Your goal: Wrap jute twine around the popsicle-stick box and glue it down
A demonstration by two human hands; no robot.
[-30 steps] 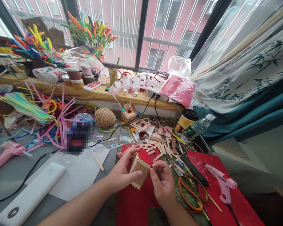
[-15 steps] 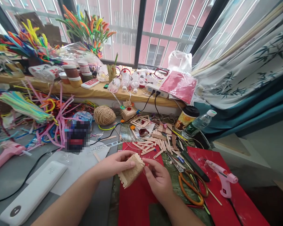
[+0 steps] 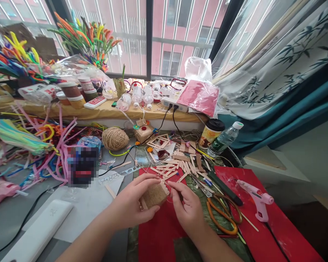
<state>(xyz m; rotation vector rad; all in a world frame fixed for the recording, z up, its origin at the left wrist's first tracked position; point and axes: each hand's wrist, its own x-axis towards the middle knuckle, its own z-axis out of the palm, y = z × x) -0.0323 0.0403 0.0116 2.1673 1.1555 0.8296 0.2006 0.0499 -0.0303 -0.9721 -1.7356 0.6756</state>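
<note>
Window bars and a pale bamboo-print curtain [image 3: 276,62] back a cluttered craft table [image 3: 16,214]. Sill carries jars, small bottles and a white power strip [image 3: 174,104].

Centre front: left hand [image 3: 131,203] and right hand [image 3: 187,209] meet over a red felt sheet [image 3: 155,236]. Between them, a small box built of craft sticks, wrapped in twine [image 3: 155,194]. Left hand grasps it, fingers curled over the top edge, thumb beneath. Right hand's fingertips [image 3: 172,186] are pinched against the box's right upper corner; a thin strand of twine may sit in the pinch, too fine to be sure.

Stick box orientation: long axis runs roughly from 8 o'clock up to 2 o'clock, tilted, rounded stick ends showing along the upper right rim and at the lower left. Wrapped face turned toward the camera.

Surroundings by clock from the box:
- 12 to 1 o'clock: loose pile of craft sticks [image 3: 180,165], near.
- 10 o'clock: ball of twine [image 3: 115,138], apart.
- 3 o'clock: orange-handled scissors [image 3: 221,218], just beside the right hand.
- 3 o'clock, farther: pink glue gun [image 3: 255,202] lying on a second red sheet [image 3: 278,233].
- 1 o'clock: paper cup with black lid [image 3: 211,133] and water bottle [image 3: 224,140], touching or nearly so.
- 9 to 10 o'clock: tangle of pipe cleaners [image 3: 43,145].
- 8 o'clock: white rectangular block [image 3: 41,233] on paper.
</note>
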